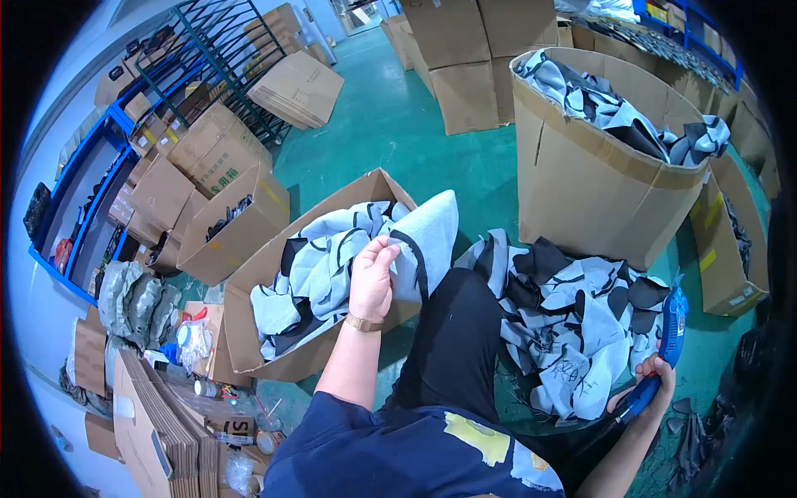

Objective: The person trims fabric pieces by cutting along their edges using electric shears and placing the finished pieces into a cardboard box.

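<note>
My left hand pinches the edge of a light grey fabric piece with a black strip, above an open cardboard box filled with similar grey and black pieces. At the lower right, my right hand is wrapped round the handle of a blue tool that curves upward. Beside that hand, a pile of grey and black fabric pieces lies on the green floor. My knee is between the box and the pile.
A tall carton of fabric scraps stands at the upper right, a smaller carton beside it. Boxes and blue shelving line the left. Flattened cardboard stands lower left. Stacked cartons are at the top.
</note>
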Motion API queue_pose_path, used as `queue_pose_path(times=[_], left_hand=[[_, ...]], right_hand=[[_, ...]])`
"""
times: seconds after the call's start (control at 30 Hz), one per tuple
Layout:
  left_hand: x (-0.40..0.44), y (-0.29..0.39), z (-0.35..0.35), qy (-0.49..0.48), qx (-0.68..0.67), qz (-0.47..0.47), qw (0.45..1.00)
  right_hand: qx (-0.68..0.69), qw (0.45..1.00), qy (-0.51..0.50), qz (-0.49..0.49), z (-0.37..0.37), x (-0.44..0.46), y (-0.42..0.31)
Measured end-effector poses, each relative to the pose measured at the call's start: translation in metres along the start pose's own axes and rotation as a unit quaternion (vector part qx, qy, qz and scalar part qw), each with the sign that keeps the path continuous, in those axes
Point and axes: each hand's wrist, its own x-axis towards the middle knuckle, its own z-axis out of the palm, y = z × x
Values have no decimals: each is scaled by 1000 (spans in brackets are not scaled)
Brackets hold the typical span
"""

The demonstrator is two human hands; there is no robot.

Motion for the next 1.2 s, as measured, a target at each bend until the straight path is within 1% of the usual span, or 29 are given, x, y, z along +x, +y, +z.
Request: queue_pose_path(times=[0.17,0.27,0.3,0.33,0.37,0.4,0.43,0.47,0.5,0.53,0.57,0.6,0.63,0.67,0.7,0.73,0.8,0.83,0.87,0.93,1.0,1.03,1.07,1.13,1.17,1.2], left_hand=[[6,0,-27,49,-29,4,998],[17,-12,-90,168,-57,33,984],[18,-12,-114,225,-68,46,971],[16,-15,-152,260,-32,65,963],[7,-2,-167,333,7,77,940],[1,10,-164,416,45,154,895],[1,10,-204,490,64,167,853],[-7,14,-231,525,105,156,830],[-16,25,-233,546,101,149,818],[-22,27,-255,525,105,164,829],[-20,19,-300,546,164,145,808],[-20,27,-263,566,175,185,784],[-15,25,-272,535,190,180,803],[-8,17,-278,488,196,153,837],[0,22,-229,470,197,108,854],[16,12,-209,418,159,113,887],[43,-5,-125,289,67,97,950],[57,-19,-88,207,49,70,975],[70,-33,-50,127,31,45,990],[83,-65,44,-35,78,8,996],[83,-108,120,-179,106,-96,973],[78,-129,156,-240,145,-159,947],[70,-156,183,-305,184,-192,915],[54,-237,208,-385,310,-253,832],[42,-287,203,-429,431,-174,774],[29,-337,192,-464,539,-87,697]], right_hand=[[-29,999,-3,17,-8,3,-1],[-11,998,-55,28,-28,9,3],[-9,998,-54,34,-31,11,3],[-10,997,-66,36,-35,13,2],[-6,998,-61,33,-32,13,4],[-2,998,-52,27,-31,13,4],[-3,998,-59,31,-32,13,5],[-4,998,-62,33,-35,15,6],[-5,998,-62,32,-37,16,6],[-3,998,-45,35,-32,13,5],[-13,998,-45,41,-32,11,4],[-25,998,-43,47,-31,11,2],[-26,997,-34,57,-23,8,-2],[-29,997,-18,67,-15,3,-5],[-30,997,-20,67,-7,2,-8],[-32,997,-17,65,-3,0,-11],[-47,997,11,64,4,-4,-13],[-66,996,20,54,7,-5,-16],[-84,995,24,48,9,-5,-17],[-72,997,14,26,6,-4,-18],[-77,996,33,13,3,-4,-20],[-77,997,32,9,-1,-4,-21],[-76,997,32,7,-4,-4,-22],[-96,994,51,1,-2,-7,-30],[-101,993,53,-3,-4,-6,-31],[-106,993,55,-6,-5,-4,-33]])
